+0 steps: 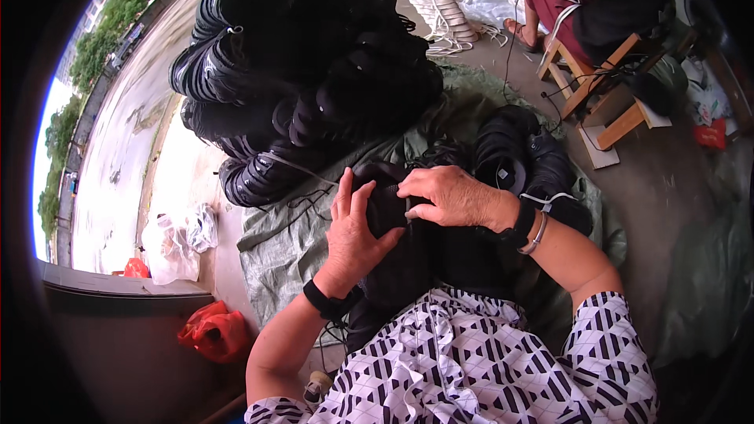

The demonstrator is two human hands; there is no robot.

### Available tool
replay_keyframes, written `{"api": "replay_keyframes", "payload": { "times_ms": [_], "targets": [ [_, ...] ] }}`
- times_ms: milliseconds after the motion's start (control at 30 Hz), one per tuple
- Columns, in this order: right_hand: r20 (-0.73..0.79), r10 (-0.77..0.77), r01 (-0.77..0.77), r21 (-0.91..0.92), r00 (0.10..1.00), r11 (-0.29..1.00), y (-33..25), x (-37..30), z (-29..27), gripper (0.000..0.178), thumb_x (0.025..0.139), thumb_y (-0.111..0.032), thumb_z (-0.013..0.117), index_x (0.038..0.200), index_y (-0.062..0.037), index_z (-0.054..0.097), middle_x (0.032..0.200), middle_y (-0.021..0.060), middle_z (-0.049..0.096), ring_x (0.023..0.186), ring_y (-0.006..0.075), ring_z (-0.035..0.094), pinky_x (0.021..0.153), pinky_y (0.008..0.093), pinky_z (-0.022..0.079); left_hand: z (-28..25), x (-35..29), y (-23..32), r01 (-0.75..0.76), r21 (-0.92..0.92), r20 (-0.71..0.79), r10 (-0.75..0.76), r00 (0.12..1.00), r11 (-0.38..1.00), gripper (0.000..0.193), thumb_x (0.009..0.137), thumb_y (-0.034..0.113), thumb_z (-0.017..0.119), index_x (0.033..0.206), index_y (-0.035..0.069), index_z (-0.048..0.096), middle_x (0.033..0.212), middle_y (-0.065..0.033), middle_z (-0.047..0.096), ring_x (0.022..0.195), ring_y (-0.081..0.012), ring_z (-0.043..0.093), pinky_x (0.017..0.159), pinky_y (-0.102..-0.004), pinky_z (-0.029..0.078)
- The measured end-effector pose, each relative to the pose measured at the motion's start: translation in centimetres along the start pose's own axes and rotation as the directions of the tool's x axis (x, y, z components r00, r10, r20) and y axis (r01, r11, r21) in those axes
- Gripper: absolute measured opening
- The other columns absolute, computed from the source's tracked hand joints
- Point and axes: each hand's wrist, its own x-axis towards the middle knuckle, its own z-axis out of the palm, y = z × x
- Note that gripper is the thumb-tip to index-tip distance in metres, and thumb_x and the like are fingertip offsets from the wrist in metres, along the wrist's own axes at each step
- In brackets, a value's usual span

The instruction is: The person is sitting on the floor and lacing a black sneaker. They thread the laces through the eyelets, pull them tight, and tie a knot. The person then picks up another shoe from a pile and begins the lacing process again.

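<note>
Over my lap, both hands work on a dark shoe upper (385, 208), soft and black, with what looks like mesh on it. My left hand (352, 237) grips its left side, fingers up along the edge and thumb lying across the front. From the right, my right hand (454, 198) pinches the upper's right edge between thumb and bent fingers. Any small thing inside that pinch is hidden. Just beyond my right hand lie nested rolls of black uppers (503, 159), one with a pale tag inside and a white cord near it.
A tall pile of bundled black uppers (306, 86) stands ahead on a green tarp (275, 247). Red (216, 332) and white plastic bags (169, 250) lie at left. At the back right a person (581, 8) sits by a wooden stool (601, 98); white bundles (440, 16) lie beyond.
</note>
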Motion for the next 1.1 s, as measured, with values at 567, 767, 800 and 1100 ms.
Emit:
{"api": "replay_keyframes", "payload": {
  "times_ms": [567, 767, 800, 1100],
  "targets": [
    [-0.141, 0.012, 0.011, 0.165, 0.99, 0.986, 0.4, -9.0, 0.4, 0.037, 0.078, -0.017, 0.074, 0.112, -0.0057, 0.064, 0.13, 0.0134, 0.055, 0.117, 0.0239, 0.057, 0.104, 0.0466, 0.039, 1.4, 1.4, 2.2, -0.026, 0.0, 0.082, 0.026, 0.996, 1.0, 0.106, 0.054, 0.006, 0.084, 0.145, 0.011, 0.028, 0.154, -0.0222, 0.015, 0.138, -0.0433, 0.025, 0.112, -0.0481, 0.03],
    [0.01, 0.855, -0.563, 0.757, 0.518, 0.332, 11.8, -14.1, 2.4, 0.02, 0.095, -0.012, 0.056, 0.11, 0.0001, 0.064, 0.093, 0.0067, 0.069, 0.073, 0.0103, 0.065, 0.073, 0.0259, 0.052, 1.2, 0.5, 2.0, -0.054, 0.044, 0.076, 0.05, 0.996, 0.998, 0.113, 0.054, 0.004, 0.081, 0.148, 0.005, 0.019, 0.154, -0.0257, 0.013, 0.141, -0.0441, 0.018, 0.116, -0.0491, 0.02],
    [-0.028, 0.828, -0.592, 0.685, 0.56, 0.424, 13.0, -13.1, 2.8, 0.02, 0.093, -0.009, 0.057, 0.11, -0.0013, 0.064, 0.096, 0.008, 0.068, 0.075, 0.0132, 0.065, 0.074, 0.0264, 0.052, 1.5, 0.5, 1.6, -0.063, 0.033, 0.075, 0.06, 0.995, 0.997, 0.111, 0.056, 0.008, 0.08, 0.148, 0.005, 0.019, 0.154, -0.0258, 0.013, 0.142, -0.0433, 0.018, 0.116, -0.0489, 0.019],
    [0.173, 0.332, -0.254, -0.362, 0.927, 0.897, 25.0, -5.3, 10.4, 0.032, 0.083, -0.002, 0.052, 0.114, -0.0064, 0.058, 0.114, 0.0139, 0.061, 0.103, 0.0325, 0.063, 0.085, 0.0405, 0.052, 1.1, 0.7, 1.4, -0.052, -0.003, 0.11, 0.052, 0.993, 0.999, 0.106, 0.065, 0.031, 0.081, 0.148, 0.003, 0.021, 0.153, -0.0271, 0.014, 0.141, -0.0426, 0.02, 0.115, -0.0478, 0.019]
  ]
}}
